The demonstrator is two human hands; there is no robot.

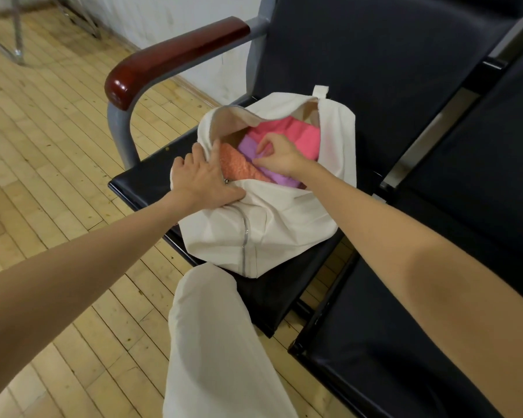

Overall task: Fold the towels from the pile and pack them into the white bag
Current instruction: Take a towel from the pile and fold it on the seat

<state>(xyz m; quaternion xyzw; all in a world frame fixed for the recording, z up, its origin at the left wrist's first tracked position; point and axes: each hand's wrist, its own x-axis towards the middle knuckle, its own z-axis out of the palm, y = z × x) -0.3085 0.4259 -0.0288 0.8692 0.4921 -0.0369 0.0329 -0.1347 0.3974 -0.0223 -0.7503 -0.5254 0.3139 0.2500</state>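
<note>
White bag (pixel 272 224) sits on the black seat (pixel 139 182) of the end chair, just beside the chair's red-brown armrest (pixel 175 55), zip open along the top, mouth gaping toward me. I see three towels inside: a pink towel (pixel 296 131) at the far end, a purple towel (pixel 272 173) lying over it in the middle, and a coarse orange towel (pixel 239 167) at the near left edge of the opening. Left hand (pixel 203 182) lies on the near left rim of the bag, fingers curled over the cloth edge and holding the mouth apart; the zip pull shows just under the thumb side. Right hand (pixel 280 156) is inside the opening, fingertips pinching a fold of the purple towel, apparently tucking it down. No loose pile in view, so I cannot say how many towels remain. Judged step: seating the purple towel. Risks from here: if the pinch drags upward instead of pressing, the fold could open and bunch against the orange towel; the soft bag wall may sag shut should the left hand let go; the orange towel rides high at the rim and could snag the zip teeth on closing. Bag overhangs the front seat edge slightly, so a hard push might tip it toward my knee (pixel 206 297).
</note>
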